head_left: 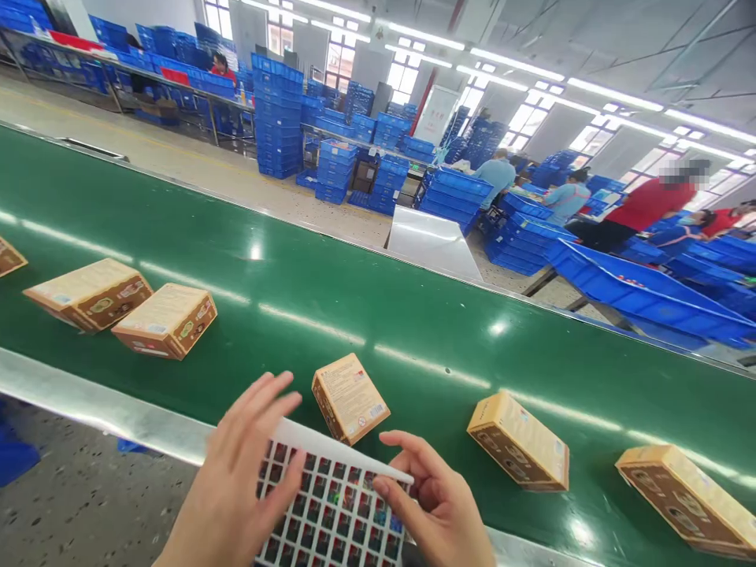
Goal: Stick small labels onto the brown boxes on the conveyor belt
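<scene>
A white grid tray [331, 447] is tilted up at the near edge of the green conveyor belt, its many small square cells showing dark and red inside. A few cells near its upper right hold something coloured, too small to make out. My right hand [440, 504] grips the tray's upper right corner, thumb on the front and fingers behind. Along the left side of the tray, my left hand [245, 472] has its fingers spread, slightly blurred by motion. Just beyond the tray lies a small brown-and-tan carton [353, 398], apart from both hands.
More cartons lie on the green belt [236, 236]: two at left [168, 315], two at right [523, 441], one cut off at the left edge. A metal rail [118, 402] borders the near side. Across the aisle stand stacked blue crates [277, 118] and several people.
</scene>
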